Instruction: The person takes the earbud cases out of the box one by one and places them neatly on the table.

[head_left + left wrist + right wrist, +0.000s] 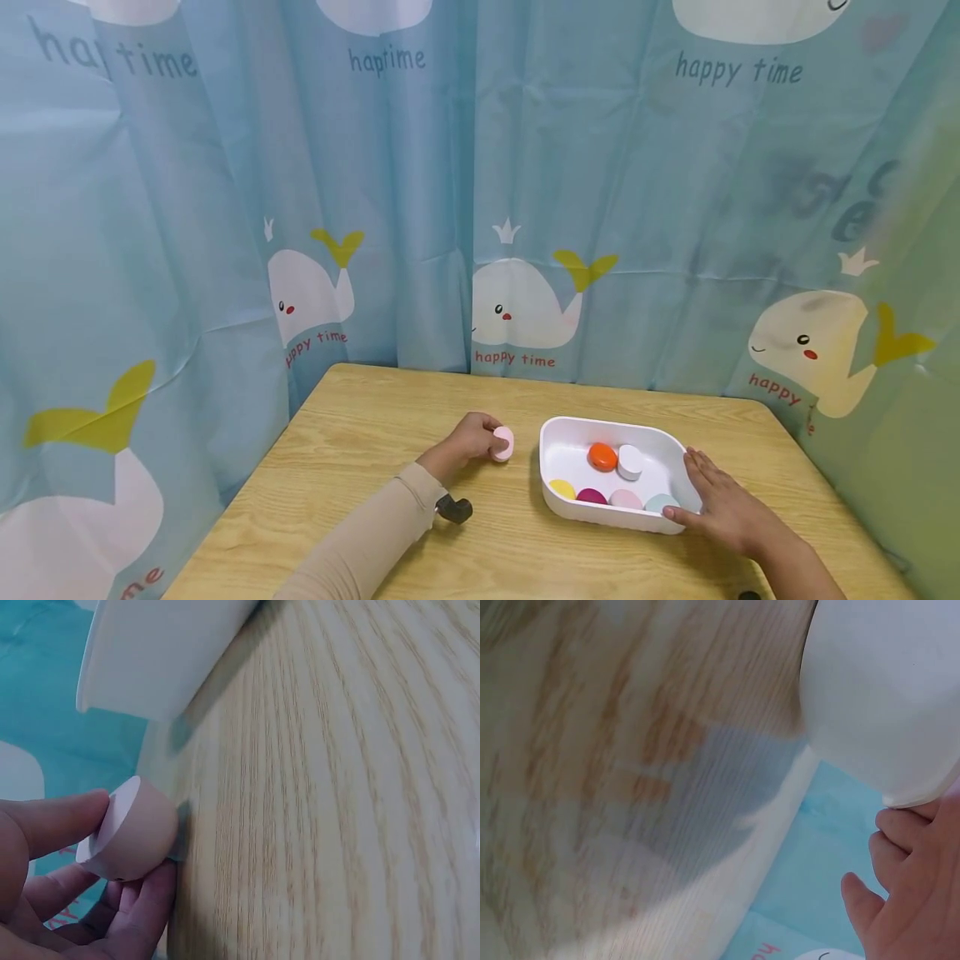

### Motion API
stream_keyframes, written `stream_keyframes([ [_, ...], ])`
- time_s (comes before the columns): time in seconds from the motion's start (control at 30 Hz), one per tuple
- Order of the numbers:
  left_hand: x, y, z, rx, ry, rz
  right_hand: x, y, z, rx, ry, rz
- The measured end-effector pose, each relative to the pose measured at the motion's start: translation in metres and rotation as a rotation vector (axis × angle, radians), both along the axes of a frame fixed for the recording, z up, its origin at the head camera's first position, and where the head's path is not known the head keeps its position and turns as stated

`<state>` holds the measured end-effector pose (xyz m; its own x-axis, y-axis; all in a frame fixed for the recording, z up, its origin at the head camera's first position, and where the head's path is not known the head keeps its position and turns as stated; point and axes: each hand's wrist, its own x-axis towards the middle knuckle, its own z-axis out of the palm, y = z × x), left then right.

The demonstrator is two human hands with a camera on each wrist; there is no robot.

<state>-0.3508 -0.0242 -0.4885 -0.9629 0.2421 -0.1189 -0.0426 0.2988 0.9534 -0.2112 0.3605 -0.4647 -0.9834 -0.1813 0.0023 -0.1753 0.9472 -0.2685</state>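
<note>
My left hand (474,437) pinches a pale pink dome-shaped piece (139,831) with one flat face. In the left wrist view the thumb presses the flat face, while fingers support the rounded side, just over the table. At the right end of a white rounded box (609,521) lies my right hand (726,505), its fingers straight along the rim and its thumb over the front corner. Inside the box are an orange piece (602,457), a white piece (629,462), a yellow piece (562,489), a magenta piece (592,497), a pink piece (626,499) and a light blue piece (661,503).
The box stands on a wooden table (360,433), to the right of my left hand. A blue curtain (420,292) with whale prints hangs behind the table and along both sides. A black strap end (454,509) sticks out at my left wrist.
</note>
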Motion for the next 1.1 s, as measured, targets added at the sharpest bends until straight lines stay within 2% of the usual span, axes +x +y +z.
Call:
stream_keyframes([
  [0.33, 0.0014, -0.0014, 0.0001, -0.128, 0.083, 0.015, 0.0003, -0.0010, -0.0016, 0.015, 0.029, 0.003],
  [0.63, 0.0014, -0.0037, 0.0007, -0.227, 0.093, 0.010, 0.0013, -0.0002, -0.0022, 0.011, 0.044, 0.008],
  [0.93, 0.0034, -0.0047, 0.0024, -0.281, 0.111, 0.009, 0.0007, 0.0012, -0.0046, 0.010, 0.044, 0.004],
  [1.1, -0.0027, -0.0048, 0.0064, -0.285, 0.130, 0.004, 0.0000, 0.0024, -0.0049, 0.006, 0.051, 0.016],
])
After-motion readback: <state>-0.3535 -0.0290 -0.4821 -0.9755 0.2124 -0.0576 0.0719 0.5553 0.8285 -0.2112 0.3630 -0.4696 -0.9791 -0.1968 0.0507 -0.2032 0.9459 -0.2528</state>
